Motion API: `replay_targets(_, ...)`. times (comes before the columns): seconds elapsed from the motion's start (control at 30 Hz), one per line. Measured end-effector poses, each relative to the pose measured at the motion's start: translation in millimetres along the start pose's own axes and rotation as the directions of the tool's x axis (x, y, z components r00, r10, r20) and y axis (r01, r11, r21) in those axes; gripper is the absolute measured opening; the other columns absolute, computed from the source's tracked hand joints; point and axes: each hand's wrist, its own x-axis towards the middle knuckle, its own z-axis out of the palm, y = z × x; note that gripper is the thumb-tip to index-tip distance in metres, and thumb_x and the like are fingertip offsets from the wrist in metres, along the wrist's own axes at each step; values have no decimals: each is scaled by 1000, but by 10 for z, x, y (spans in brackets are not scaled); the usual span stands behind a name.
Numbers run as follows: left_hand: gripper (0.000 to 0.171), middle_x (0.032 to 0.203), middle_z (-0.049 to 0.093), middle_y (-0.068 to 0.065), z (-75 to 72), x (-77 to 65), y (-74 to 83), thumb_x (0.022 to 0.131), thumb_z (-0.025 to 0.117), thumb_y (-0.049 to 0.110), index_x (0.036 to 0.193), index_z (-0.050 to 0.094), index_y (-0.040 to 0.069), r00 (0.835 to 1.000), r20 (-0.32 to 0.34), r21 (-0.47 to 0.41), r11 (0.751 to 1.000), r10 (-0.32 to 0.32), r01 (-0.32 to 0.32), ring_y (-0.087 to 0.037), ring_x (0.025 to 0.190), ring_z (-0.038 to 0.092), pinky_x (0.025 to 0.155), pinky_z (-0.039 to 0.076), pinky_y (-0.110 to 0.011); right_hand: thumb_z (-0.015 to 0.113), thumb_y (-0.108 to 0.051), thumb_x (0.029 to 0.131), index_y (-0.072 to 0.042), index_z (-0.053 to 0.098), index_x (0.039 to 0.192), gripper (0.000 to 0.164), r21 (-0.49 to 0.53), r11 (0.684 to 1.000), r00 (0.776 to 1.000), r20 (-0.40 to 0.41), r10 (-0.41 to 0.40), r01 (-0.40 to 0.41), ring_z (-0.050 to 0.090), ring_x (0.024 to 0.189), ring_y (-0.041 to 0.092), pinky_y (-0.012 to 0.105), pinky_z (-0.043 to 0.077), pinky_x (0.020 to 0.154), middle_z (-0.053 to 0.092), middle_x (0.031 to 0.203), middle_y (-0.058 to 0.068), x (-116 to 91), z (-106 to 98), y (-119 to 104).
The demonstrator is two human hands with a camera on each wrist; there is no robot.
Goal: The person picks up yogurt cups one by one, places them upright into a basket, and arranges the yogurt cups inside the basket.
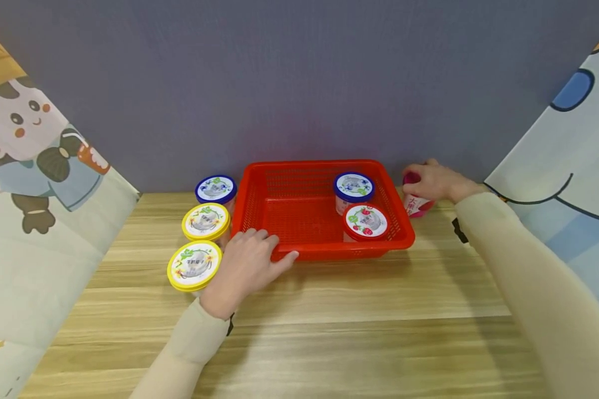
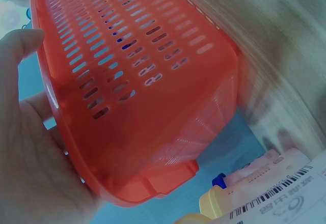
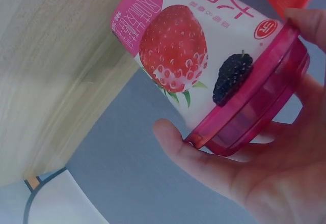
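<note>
My right hand (image 1: 436,180) grips a cup with a pink lid (image 3: 204,56) beside the right end of the red basket (image 1: 289,255). Fingers and thumb go round its lid, and the cup leans. Its white side carries a strawberry and a dark berry. My left hand (image 1: 247,260) holds the basket's rim at the front left corner, fingers over the edge and thumb along the front. Inside the basket, at the right, stand a blue-lidded cup (image 1: 354,187) and a red-lidded cup (image 1: 366,221).
Left of the basket stand another blue-lidded cup (image 1: 216,189) and two yellow-lidded cups, one farther back (image 1: 206,221) and one nearer (image 1: 194,266). A grey wall (image 1: 299,83) rises right behind the basket. The wooden table (image 1: 354,332) stretches in front.
</note>
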Motion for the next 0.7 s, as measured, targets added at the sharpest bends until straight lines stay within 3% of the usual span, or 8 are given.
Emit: replay_targets(0.7, 52, 67, 55, -2, -9, -1, -7, 95, 57, 57, 70, 63, 13, 1000, -6, 6, 1000, 11, -11, -21, 60, 52, 58, 41, -35, 57, -35, 96, -3, 52, 137, 52, 2, 998, 998, -39, -55, 55, 48, 107, 48, 60, 51, 81, 42, 122, 34, -134, -394, -103)
